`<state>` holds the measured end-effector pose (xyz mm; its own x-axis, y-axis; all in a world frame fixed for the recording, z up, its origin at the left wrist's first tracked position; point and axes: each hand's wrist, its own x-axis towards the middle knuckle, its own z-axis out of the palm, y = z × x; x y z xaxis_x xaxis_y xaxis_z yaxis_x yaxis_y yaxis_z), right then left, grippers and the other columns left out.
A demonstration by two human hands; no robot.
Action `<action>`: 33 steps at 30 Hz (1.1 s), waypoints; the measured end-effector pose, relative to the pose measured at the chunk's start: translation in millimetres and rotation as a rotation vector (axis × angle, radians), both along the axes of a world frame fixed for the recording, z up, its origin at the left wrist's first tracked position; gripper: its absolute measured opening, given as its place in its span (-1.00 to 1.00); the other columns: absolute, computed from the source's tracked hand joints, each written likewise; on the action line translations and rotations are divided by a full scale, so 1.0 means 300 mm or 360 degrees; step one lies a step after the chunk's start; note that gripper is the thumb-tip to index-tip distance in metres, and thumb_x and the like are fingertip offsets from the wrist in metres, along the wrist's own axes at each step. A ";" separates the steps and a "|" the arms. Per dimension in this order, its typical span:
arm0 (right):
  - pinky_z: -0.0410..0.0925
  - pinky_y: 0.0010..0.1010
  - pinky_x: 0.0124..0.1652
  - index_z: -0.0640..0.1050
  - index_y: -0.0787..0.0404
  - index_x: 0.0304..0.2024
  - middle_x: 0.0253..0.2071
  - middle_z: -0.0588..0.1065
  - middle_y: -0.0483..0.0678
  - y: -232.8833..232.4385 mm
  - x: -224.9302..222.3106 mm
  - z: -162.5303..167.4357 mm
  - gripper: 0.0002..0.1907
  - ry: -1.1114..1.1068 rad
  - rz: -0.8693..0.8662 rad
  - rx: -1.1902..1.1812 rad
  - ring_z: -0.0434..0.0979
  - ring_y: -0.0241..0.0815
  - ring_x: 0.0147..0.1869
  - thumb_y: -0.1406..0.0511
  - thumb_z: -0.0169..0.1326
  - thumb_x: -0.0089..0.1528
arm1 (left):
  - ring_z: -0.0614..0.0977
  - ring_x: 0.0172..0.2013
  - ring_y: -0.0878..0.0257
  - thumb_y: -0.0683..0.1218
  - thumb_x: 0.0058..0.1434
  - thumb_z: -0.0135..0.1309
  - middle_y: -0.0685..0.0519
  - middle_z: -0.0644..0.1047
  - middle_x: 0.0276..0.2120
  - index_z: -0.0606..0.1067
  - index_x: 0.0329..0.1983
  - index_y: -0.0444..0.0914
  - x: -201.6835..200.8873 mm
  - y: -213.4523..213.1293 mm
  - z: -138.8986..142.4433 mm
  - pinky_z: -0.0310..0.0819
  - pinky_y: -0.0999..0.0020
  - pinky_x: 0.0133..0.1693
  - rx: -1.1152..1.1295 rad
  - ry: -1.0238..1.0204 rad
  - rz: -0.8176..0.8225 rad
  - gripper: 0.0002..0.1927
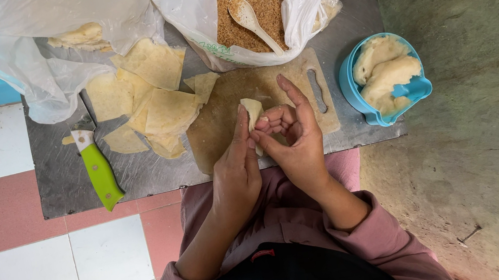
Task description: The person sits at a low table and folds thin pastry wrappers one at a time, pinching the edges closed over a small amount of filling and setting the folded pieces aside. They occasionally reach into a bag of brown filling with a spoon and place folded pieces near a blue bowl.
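Wrapper roll (252,113): pale pastry sheet, half folded, held above the wooden board (220,128). Left hand (235,170) and right hand (294,142): both grips pinched shut on it. I judge even fingertip pressure along the seam best. Spare wrappers (153,99), green-handled knife (97,170), crumb bag (249,3) nearby.

Pale folded dough wrapper (252,111), upright between both hands' fingers (242,136), above the brown cutting board (219,125)

A dull grey metal sheet (153,174) carries a matt, worn wooden board (219,125). The knife's green handle (101,174) is glossy plastic, the bags (39,33) thin crinkled film, the blue tub (355,97) smooth plastic, the wrappers (166,110) floury and soft.
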<state>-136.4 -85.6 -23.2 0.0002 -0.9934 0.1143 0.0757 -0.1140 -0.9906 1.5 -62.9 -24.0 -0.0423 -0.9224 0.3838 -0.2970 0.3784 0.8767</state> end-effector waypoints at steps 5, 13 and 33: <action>0.43 -0.54 0.01 0.08 0.31 0.53 -0.18 0.48 -0.09 -0.001 -0.031 -0.022 -0.14 -0.0289 -0.0039 0.0036 0.52 -0.36 -0.08 0.66 0.05 0.21 | 0.50 -0.41 0.30 -0.25 0.46 -0.05 -0.22 0.57 -0.36 0.29 0.52 -0.29 -0.001 0.004 -0.054 0.45 0.41 -0.30 0.0691 0.0288 0.0053 -0.45; 0.44 -0.42 0.08 0.27 0.34 0.39 -0.09 0.52 0.00 -0.032 -0.130 -0.024 -0.33 -0.1180 -0.0027 0.0403 0.56 -0.25 -0.02 0.62 -0.08 0.21 | 0.61 -0.02 0.32 -0.30 0.51 -0.20 -0.12 0.58 0.15 0.44 0.29 -0.30 0.159 -0.107 -0.020 0.53 0.43 0.01 -0.0058 0.0494 0.0494 -0.65; 0.44 -0.20 0.31 0.21 0.26 0.45 0.23 0.50 0.10 0.029 -0.062 0.133 -0.39 0.0859 0.0111 -0.0850 0.56 -0.08 0.33 0.53 0.00 0.35 | 0.65 -0.06 0.25 -0.04 0.45 -0.06 0.00 0.60 -0.03 0.49 0.12 -0.32 0.087 -0.078 -0.047 0.61 0.23 -0.03 0.1215 0.1641 -0.0404 -0.68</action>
<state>-154.9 -76.7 16.8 0.2531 -0.7987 0.5459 -0.3789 -0.6010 -0.7037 27.6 -86.4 -38.1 -0.2486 -0.9305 -0.2691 0.6415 -0.3663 0.6740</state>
